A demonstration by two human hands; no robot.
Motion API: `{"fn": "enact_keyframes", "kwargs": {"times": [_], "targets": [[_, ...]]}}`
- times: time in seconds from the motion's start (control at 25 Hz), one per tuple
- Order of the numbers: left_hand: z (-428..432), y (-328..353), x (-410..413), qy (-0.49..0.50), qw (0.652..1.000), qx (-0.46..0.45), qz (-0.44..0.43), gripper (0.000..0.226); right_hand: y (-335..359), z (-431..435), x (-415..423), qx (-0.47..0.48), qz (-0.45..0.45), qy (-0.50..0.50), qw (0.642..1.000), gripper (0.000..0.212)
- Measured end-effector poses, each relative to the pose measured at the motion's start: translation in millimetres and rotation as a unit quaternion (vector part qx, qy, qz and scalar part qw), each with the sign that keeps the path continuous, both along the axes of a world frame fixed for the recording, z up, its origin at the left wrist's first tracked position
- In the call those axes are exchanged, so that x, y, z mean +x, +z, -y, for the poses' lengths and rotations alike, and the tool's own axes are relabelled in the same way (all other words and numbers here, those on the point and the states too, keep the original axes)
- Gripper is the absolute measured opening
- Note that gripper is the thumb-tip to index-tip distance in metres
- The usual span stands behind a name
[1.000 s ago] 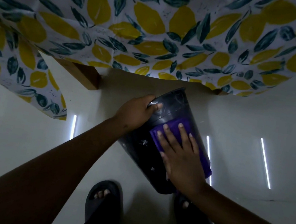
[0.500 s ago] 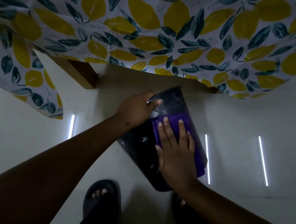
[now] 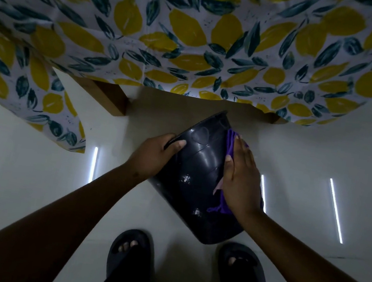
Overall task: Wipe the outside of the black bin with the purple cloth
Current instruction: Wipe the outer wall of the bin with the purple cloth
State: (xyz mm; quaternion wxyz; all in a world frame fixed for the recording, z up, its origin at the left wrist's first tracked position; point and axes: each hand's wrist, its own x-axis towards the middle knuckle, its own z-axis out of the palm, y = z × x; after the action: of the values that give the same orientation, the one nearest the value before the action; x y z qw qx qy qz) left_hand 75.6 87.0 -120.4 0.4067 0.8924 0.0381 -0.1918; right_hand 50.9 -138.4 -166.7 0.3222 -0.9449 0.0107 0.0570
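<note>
Black bin (image 3: 198, 179), tipped over with mouth pointing away toward the table edge and base toward the feet, held off the white floor (image 3: 21, 152) just in front of 2 dark slippers (image 3: 132, 253). Gripped at the rim by the left hand (image 3: 154, 155), thumb lying on the outer wall, fingers curled over the lip and hidden inside. Pressed against the bin's right flank: the purple cloth (image 3: 229, 145), mostly covered by the right hand (image 3: 239, 180), which lies flat and spread, palm on the fabric, not clenched; a tuft showing past the fingertips and another near the wrist.

Step in hand, by the look of it: mid-wipe on the right side of the outer wall. Pale specks visible on the near face, so probably unfinished there. Next move likely needing a turn of the bin by the rim hand to bring the speckled face under the cloth, with steady palm pressure to stop the fabric bunching.

Beyond, a lemon-print tablecloth (image 3: 196, 33) hanging over a wooden table leg (image 3: 109, 98).
</note>
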Motion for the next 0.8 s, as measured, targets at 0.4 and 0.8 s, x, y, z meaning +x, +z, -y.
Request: {"fn": "enact_keyframes", "kwargs": {"times": [0.4, 0.8], "targets": [[17.2, -2.4, 23.4, 0.0, 0.999, -0.002, 0.037, 0.023, 1.0, 4.3, 13.3, -0.033, 0.007, 0.016, 0.999, 0.051], [30.1, 7.7, 42.6, -0.041, 0.999, 0.015, -0.001, 0.034, 4.2, -8.9, -26.1, -0.131, 0.107, 0.22, 0.961, 0.052]]}}
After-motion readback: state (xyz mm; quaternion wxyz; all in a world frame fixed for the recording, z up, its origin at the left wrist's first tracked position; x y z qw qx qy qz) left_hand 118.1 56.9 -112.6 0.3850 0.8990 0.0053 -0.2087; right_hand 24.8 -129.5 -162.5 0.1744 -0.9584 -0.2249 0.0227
